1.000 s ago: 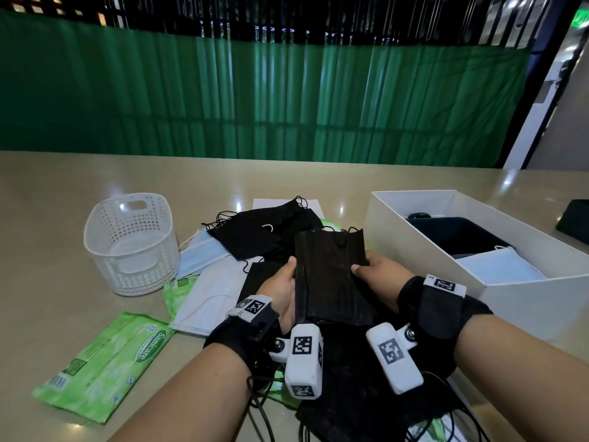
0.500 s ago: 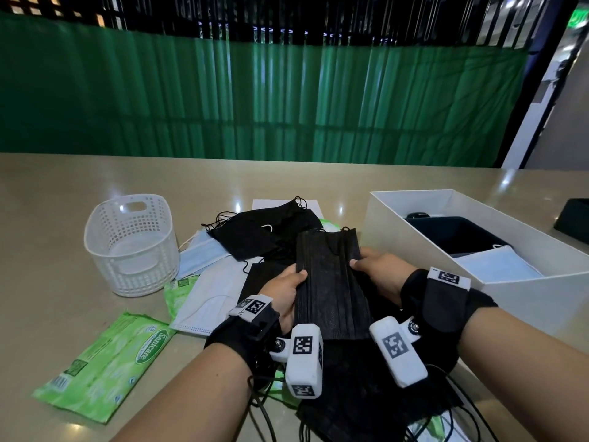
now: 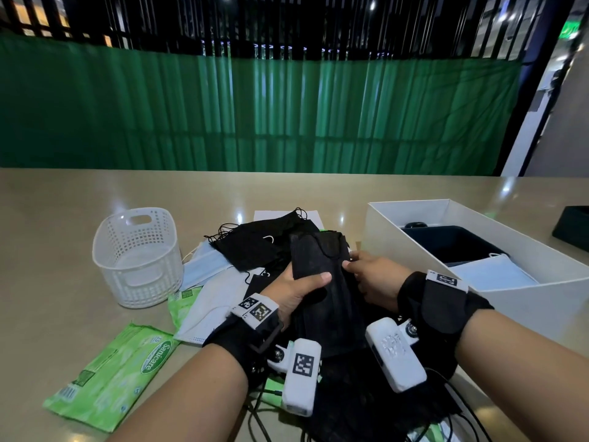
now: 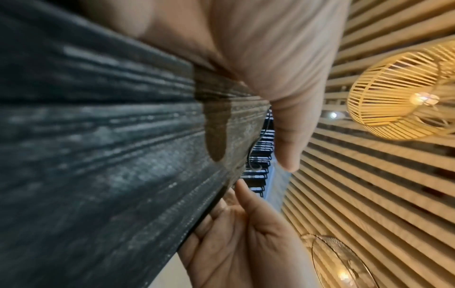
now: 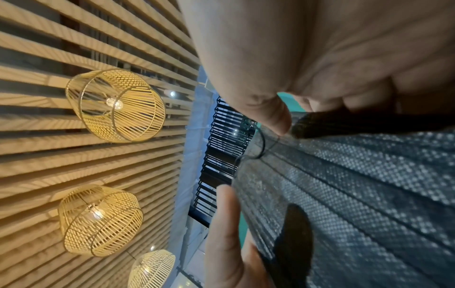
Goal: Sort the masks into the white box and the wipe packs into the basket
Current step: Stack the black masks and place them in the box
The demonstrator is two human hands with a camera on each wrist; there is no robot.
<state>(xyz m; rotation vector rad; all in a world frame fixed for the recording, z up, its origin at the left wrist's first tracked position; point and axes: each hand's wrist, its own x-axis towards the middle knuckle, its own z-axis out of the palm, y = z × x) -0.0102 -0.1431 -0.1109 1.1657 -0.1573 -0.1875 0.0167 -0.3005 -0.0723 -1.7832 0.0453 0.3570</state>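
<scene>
Both hands hold one black pleated mask (image 3: 322, 260) upright over the pile in the middle of the table. My left hand (image 3: 306, 282) grips its left side, thumb laid across the front. The right hand (image 3: 353, 266) pinches its right edge. The wrist views show the same mask (image 4: 110, 146) (image 5: 357, 185) close up, with fingers behind it. Under the hands lie more black masks (image 3: 255, 247), a light blue mask (image 3: 204, 266) and a white mask (image 3: 220, 301). The white box (image 3: 522, 301) stands to the right with a white mask (image 3: 490, 275) inside. The white basket (image 3: 137, 260) stands to the left.
A green wipe pack (image 3: 118, 371) lies at the near left, and another wipe pack (image 3: 185, 301) pokes out from under the white mask beside the basket. Black cables (image 3: 264, 422) trail at the near edge. A dark object (image 3: 573, 224) sits at the far right.
The black mask has been gathered narrower between my hands. My left thumb has come over its front, and the right hand has shifted up along its right edge.
</scene>
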